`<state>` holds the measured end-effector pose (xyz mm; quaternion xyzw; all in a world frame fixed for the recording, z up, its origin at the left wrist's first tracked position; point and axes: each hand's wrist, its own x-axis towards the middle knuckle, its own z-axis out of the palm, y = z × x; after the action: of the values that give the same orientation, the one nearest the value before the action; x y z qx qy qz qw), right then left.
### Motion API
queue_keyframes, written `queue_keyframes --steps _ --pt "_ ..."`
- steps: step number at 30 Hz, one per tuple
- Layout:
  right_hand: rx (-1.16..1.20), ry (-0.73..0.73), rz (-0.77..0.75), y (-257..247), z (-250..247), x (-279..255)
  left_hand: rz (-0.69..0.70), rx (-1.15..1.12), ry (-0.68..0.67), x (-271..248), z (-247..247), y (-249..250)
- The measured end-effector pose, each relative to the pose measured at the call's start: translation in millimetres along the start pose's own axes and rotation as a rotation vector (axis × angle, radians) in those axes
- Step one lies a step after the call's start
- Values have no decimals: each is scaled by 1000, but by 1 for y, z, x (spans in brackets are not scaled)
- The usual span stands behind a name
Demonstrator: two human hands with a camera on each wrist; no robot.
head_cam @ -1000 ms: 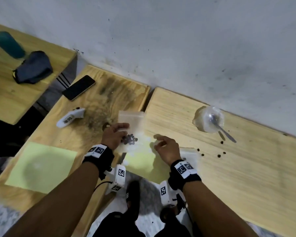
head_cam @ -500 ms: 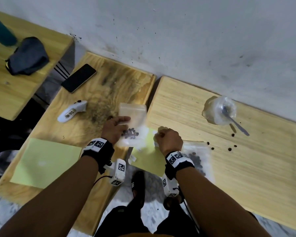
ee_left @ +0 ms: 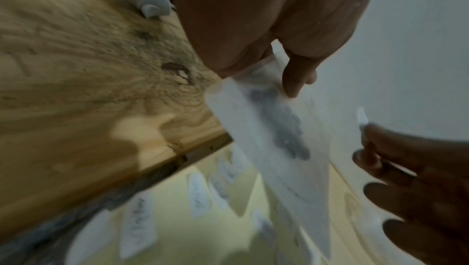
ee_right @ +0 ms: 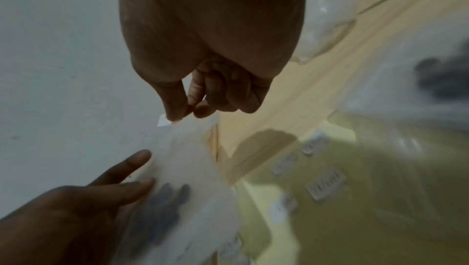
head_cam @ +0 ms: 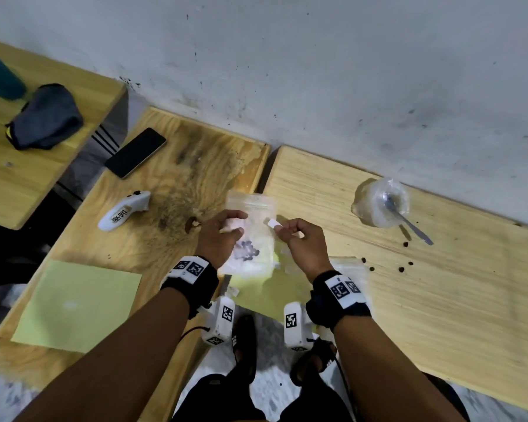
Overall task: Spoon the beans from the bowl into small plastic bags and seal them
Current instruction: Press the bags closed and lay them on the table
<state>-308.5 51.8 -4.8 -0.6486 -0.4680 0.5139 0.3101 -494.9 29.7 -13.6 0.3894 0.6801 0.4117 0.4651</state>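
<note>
My left hand [head_cam: 230, 228] holds a small clear plastic bag [head_cam: 258, 208] just above the gap between the two tables, thumb on top. Dark beans [head_cam: 247, 250] sit in its lower part. My right hand [head_cam: 282, 229] is beside the bag and pinches a small white sticker [head_cam: 272, 223] between thumb and forefinger. The right wrist view shows the sticker [ee_right: 162, 123] at the thumb tip, and the left wrist view shows the bag [ee_left: 253, 128] gripped at its top. A clear bowl [head_cam: 375, 197] with a metal spoon [head_cam: 412, 227] in it stands at the far right.
A yellow-green sheet [head_cam: 275, 296] carrying several stickers lies under my hands. Another bag of beans [head_cam: 351, 264] lies by my right wrist, with loose beans [head_cam: 402, 269] beyond it. On the left are a phone [head_cam: 134, 152], a white controller [head_cam: 124, 210], a second yellow-green sheet [head_cam: 77, 303] and a dark pouch [head_cam: 46, 117].
My right hand has come up off the sticker sheet with a white sticker and moved toward the bag. My left hand has kept hold of the bag.
</note>
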Motion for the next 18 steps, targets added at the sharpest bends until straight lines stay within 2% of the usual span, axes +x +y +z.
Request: queue_keyframes --steps 2,5,11,14,18 --pt "-29 -28 -56 -7 -2 -1 40 -16 -68 -3 12 4" --pt "-155 38 -105 -10 -7 -1 85 -41 -134 -9 28 9" --pt "-361 175 -103 -13 -18 -11 42 -141 -158 -17 45 15" --pt "-296 239 -100 -12 -23 -17 -28 -224 -104 -20 50 17" --pt "-79 184 -61 -5 -26 -17 -26 -190 45 -22 56 21"
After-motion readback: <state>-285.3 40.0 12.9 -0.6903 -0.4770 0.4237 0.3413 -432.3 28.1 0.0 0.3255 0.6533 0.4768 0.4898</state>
